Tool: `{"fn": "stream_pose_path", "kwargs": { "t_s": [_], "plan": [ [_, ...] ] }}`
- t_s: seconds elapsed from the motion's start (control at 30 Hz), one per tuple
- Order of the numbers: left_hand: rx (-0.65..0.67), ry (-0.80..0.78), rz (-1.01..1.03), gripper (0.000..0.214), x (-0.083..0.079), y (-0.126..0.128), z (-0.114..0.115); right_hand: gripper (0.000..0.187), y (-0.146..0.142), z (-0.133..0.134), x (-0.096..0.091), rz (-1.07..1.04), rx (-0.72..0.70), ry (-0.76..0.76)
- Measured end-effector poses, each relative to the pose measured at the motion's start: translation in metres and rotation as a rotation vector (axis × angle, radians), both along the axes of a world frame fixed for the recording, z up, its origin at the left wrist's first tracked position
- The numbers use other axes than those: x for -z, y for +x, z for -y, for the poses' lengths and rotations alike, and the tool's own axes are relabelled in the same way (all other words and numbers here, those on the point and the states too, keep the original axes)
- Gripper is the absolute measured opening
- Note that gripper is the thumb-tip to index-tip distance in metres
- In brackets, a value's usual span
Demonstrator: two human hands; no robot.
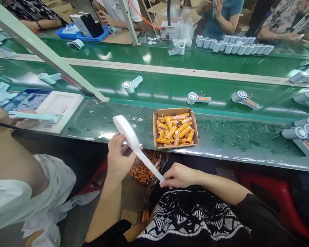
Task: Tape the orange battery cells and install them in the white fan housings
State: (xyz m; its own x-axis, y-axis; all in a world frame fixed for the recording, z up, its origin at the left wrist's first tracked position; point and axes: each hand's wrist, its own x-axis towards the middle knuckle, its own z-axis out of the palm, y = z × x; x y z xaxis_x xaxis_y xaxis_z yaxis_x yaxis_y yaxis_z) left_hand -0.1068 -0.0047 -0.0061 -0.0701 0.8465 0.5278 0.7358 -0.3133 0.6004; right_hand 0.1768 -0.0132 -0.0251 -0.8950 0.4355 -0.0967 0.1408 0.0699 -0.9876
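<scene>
My left hand point(120, 156) is closed round a white roll of tape point(126, 132), held up on edge just over the bench's front edge. A strip of the tape point(149, 166) runs taut from the roll down to the right. My right hand point(179, 175) pinches the strip's free end close to my body. Right of the roll, a small cardboard box point(175, 146) on the bench holds many orange-wrapped cylindrical batteries point(171, 131). Below, partly hidden behind the strip and my hands, lies a larger heap of the same orange batteries point(141, 171).
Beyond the bench point(221, 137), a green conveyor point(159, 85) carries light-blue fan units point(192, 98). A slanted metal post point(54, 56) stands at left. Beside me sits a co-worker point(23, 192) near a white tray point(64, 109). More fan units point(295, 133) stand at far right; other people work opposite.
</scene>
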Motion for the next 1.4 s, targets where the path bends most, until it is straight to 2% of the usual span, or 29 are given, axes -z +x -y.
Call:
{"fn": "stream_pose_path", "kwargs": {
  "t_s": [0.07, 0.1, 0.2, 0.23, 0.27, 0.33, 0.4, 0.5, 0.57, 0.67, 0.73, 0.93, 1.13, 1.23, 1.4],
  "plan": [
    [-0.114, -0.091, 0.196, 0.056, 0.007, -0.009, -0.002, 0.037, 0.008, -0.012, -0.003, 0.063, -0.027, 0.047],
    [-0.155, -0.099, 0.249, 0.057, 0.008, -0.011, -0.002, 0.037, 0.013, -0.021, -0.010, 0.096, 0.044, 0.094],
    [-0.151, -0.083, 0.260, 0.055, 0.006, -0.002, 0.004, 0.048, 0.027, -0.057, -0.038, 0.335, 0.502, 0.402],
    [-0.113, -0.088, 0.230, 0.054, 0.006, 0.003, 0.006, 0.047, 0.029, -0.068, -0.046, 0.468, 0.626, 0.523],
    [-0.074, -0.090, 0.186, 0.053, 0.007, 0.008, 0.007, 0.044, 0.029, -0.077, -0.053, 0.605, 0.685, 0.622],
    [-0.010, -0.062, 0.069, 0.050, 0.010, 0.019, 0.007, 0.038, 0.025, -0.088, -0.058, 0.805, 0.644, 0.725],
    [0.056, 0.001, -0.050, 0.048, 0.013, 0.027, 0.006, 0.031, 0.023, -0.091, -0.056, 0.855, 0.577, 0.738],
    [0.126, 0.071, -0.177, 0.047, 0.015, 0.035, 0.006, 0.019, 0.031, -0.086, -0.045, 0.659, 0.635, 0.661],
    [0.134, 0.082, -0.237, 0.046, 0.013, 0.040, 0.009, 0.018, 0.044, -0.079, -0.038, 0.357, 0.804, 0.542],
    [0.143, 0.119, -0.324, 0.046, 0.008, 0.048, 0.014, 0.034, 0.059, -0.066, -0.033, -0.132, 1.144, 0.357],
    [0.170, 0.150, -0.375, 0.047, 0.005, 0.055, 0.016, 0.039, 0.061, -0.056, -0.032, -0.291, 1.259, 0.319],
    [0.236, 0.156, -0.431, 0.053, 0.002, 0.078, 0.016, 0.034, 0.051, -0.037, -0.031, -0.202, 1.245, 0.415],
    [0.256, 0.132, -0.491, 0.052, 0.004, 0.080, 0.018, 0.026, 0.050, -0.030, -0.026, -0.157, 1.199, 0.487],
    [0.239, 0.127, -0.542, 0.056, 0.004, 0.075, 0.017, 0.030, 0.054, -0.030, -0.026, -0.147, 1.107, 0.333],
    [0.258, 0.152, -0.639, 0.062, -0.002, 0.067, 0.011, 0.053, 0.069, -0.044, -0.026, -0.228, 0.918, -0.141]
  ]
}}
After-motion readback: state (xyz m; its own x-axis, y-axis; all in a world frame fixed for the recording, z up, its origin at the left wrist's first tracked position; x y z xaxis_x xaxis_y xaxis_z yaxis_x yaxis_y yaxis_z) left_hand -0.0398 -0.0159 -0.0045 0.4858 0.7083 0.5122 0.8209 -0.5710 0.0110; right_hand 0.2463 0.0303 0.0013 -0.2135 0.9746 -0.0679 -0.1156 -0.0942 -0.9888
